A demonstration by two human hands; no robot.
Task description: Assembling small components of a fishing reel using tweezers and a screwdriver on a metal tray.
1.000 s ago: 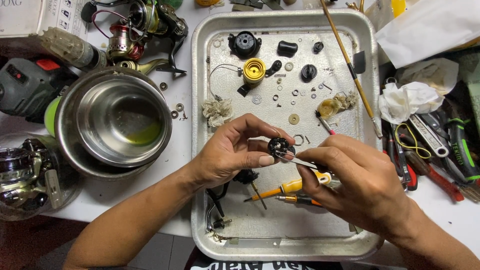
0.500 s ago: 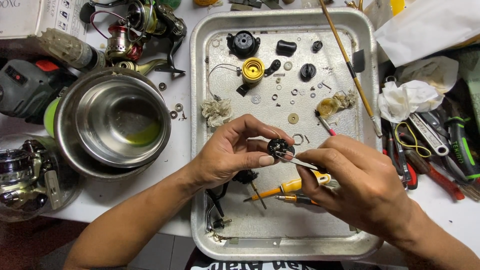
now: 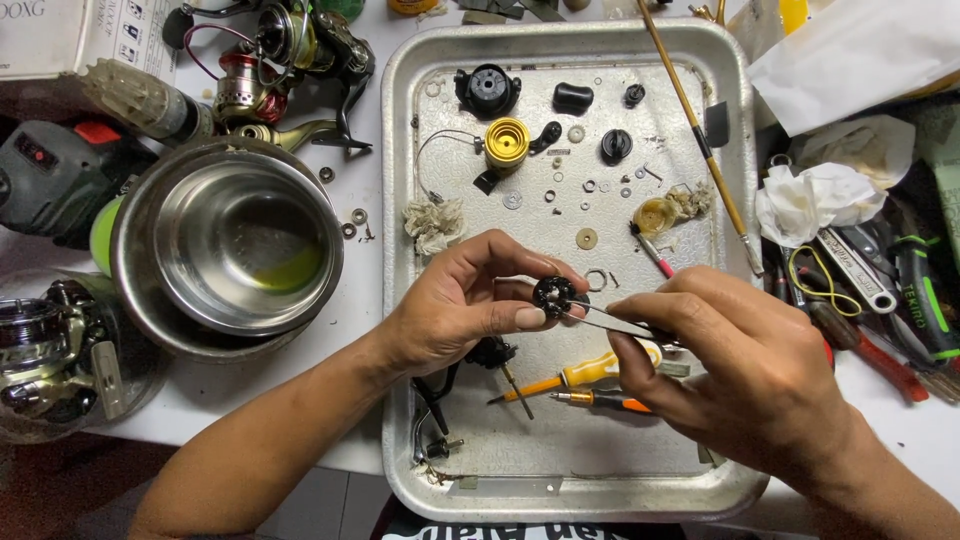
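Two hands [image 3: 460, 310], two screwdrivers [image 3: 575, 375].

tray [image 3: 400, 150]: dull scuffed metal, matt. bowl [image 3: 235, 245]: polished steel, glossy. small round part [image 3: 553, 294]: black, prob. plastic w/ metal bits. tweezers [image 3: 610, 322]: shiny smooth metal. screwdriver [image 3: 590, 372]: glossy orange plastic handle. rag [image 3: 810, 195]: crumpled white paper.

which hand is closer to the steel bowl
Left. The left hand sits just right of the steel bowl, pinching a small black round part. The right hand is farther right, across the tray, holding tweezers.
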